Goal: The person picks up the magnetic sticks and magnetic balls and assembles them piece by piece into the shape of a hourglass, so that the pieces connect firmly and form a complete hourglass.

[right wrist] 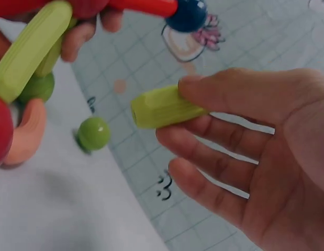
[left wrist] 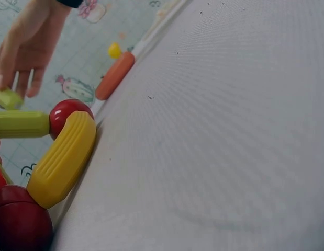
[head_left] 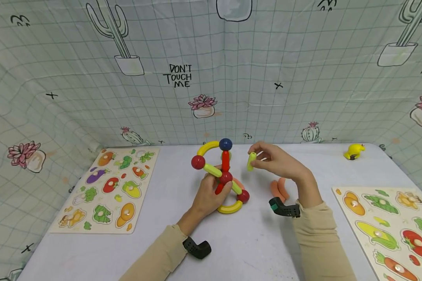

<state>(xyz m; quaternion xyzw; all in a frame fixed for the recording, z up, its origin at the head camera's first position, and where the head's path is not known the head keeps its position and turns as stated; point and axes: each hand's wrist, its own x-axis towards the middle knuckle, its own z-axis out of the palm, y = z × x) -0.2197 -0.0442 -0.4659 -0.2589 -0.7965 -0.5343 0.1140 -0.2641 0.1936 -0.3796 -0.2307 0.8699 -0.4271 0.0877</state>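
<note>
My left hand (head_left: 211, 195) grips a model of magnetic rods and balls near its central red ball (head_left: 226, 178). From that ball an upright red rod (head_left: 226, 160) rises to a dark blue ball (head_left: 226, 144). Yellow-green rods branch to a red ball (head_left: 198, 162) at upper left and another red ball (head_left: 243, 196) at lower right. Curved yellow rods (head_left: 230, 208) join on at top and bottom. Just right of the model, my right hand (head_left: 278, 162) pinches a loose yellow-green rod (right wrist: 167, 107) between thumb and fingers, its near end facing the model.
A loose green ball (right wrist: 93, 133) lies on the table behind the model. Curved orange pieces (head_left: 279, 189) sit below my right hand. Vegetable puzzle boards flank the work, one at left (head_left: 117, 208) and one at right (head_left: 367, 234). A small yellow toy (head_left: 354, 151) stands at back right.
</note>
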